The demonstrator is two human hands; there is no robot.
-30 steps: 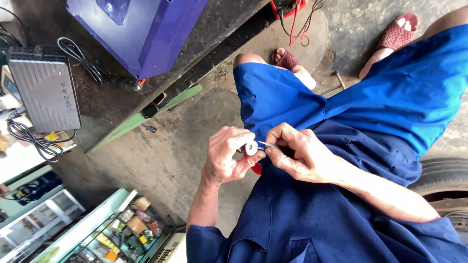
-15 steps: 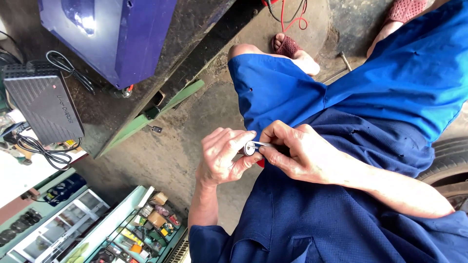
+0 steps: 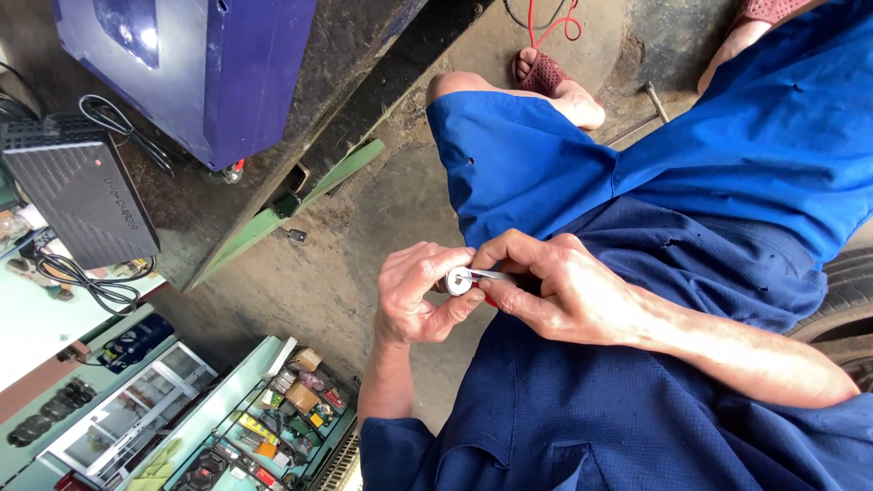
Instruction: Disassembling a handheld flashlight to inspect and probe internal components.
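Note:
My left hand (image 3: 416, 293) pinches a small round silver metal part (image 3: 458, 280) between thumb and fingers, over my lap. My right hand (image 3: 555, 289) grips a thin metal tool with a red handle (image 3: 486, 275), its tip set against the face of the round part. Most of the handle is hidden inside my right fist. Both hands meet above my blue work clothes (image 3: 637, 382); my knees and sandalled feet (image 3: 546, 77) show further ahead on the concrete floor.
A large dark-blue box (image 3: 200, 64) stands on the stained floor ahead-left, a black device (image 3: 82, 191) with coiled cables beside it. A green metal bar (image 3: 282, 214) lies on the floor. Shelves of small goods (image 3: 273, 418) fill the lower left. A tyre (image 3: 846, 300) sits at right.
The view has shifted slightly; both hands stay together, the right hand keeping the thin tool against the round part held in the left hand.

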